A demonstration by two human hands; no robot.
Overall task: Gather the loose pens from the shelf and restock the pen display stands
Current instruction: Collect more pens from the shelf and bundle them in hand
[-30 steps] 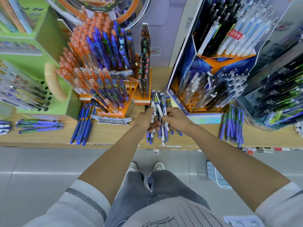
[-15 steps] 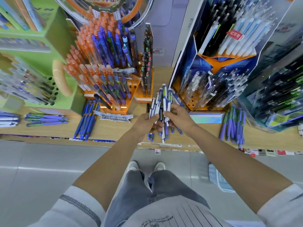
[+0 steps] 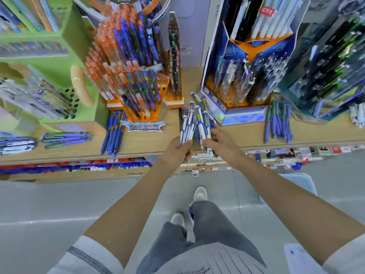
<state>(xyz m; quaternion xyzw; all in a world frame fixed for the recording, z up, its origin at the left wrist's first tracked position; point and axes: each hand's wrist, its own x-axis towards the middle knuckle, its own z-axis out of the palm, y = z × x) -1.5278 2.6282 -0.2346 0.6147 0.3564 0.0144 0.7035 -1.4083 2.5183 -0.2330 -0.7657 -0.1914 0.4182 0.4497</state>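
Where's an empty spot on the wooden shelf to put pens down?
Two bare patches on the shelf: in front of the silver sign, between the blue pens and the left hand; and between the right hand and the purple pens, before the blue stand. Crowded: the shelf's left end, with pen piles. Both hands hold white pens.

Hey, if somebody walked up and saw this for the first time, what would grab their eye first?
Dead centre, the left hand and right hand grip a fanned bundle of white-and-blue pens over the wooden shelf. Behind them to the left rises an orange display stand crammed with orange and blue pens, and to the right a blue display stand.
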